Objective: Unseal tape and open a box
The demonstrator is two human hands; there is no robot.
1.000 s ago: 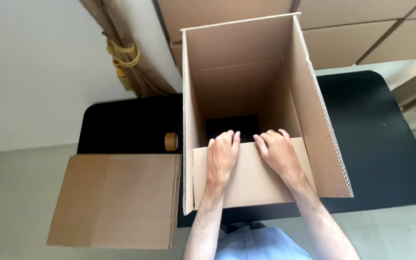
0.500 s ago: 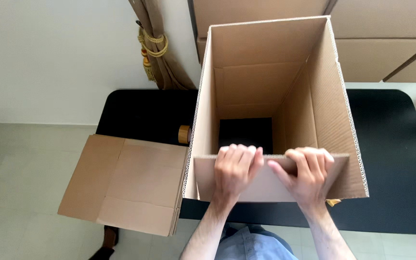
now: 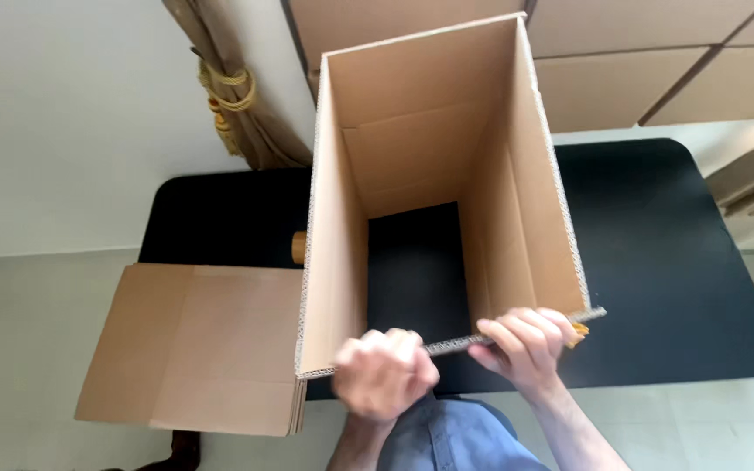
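Observation:
A tall open cardboard box (image 3: pixel 517 192) stands on a black table (image 3: pixel 656 262), its inside showing the dark tabletop through the open bottom. My left hand (image 3: pixel 384 373) and my right hand (image 3: pixel 525 342) both grip the box's near wall at its top edge (image 3: pixel 455 345), which now appears edge-on as a thin line. The left hand is blurred by motion. A small orange thing peeks out just right of my right hand, too small to identify.
A stack of flat cardboard sheets (image 3: pixel 194 344) overhangs the table's left front corner. A roll of tape (image 3: pixel 298 247) lies beside the box's left wall. A tied curtain (image 3: pixel 233 87) hangs behind; more cardboard boxes (image 3: pixel 621 70) stand at the back right.
The near flap lay flat under both palms; now both hands have closed on its edge and it has been lifted, so only its thin edge shows. The view has shifted slightly.

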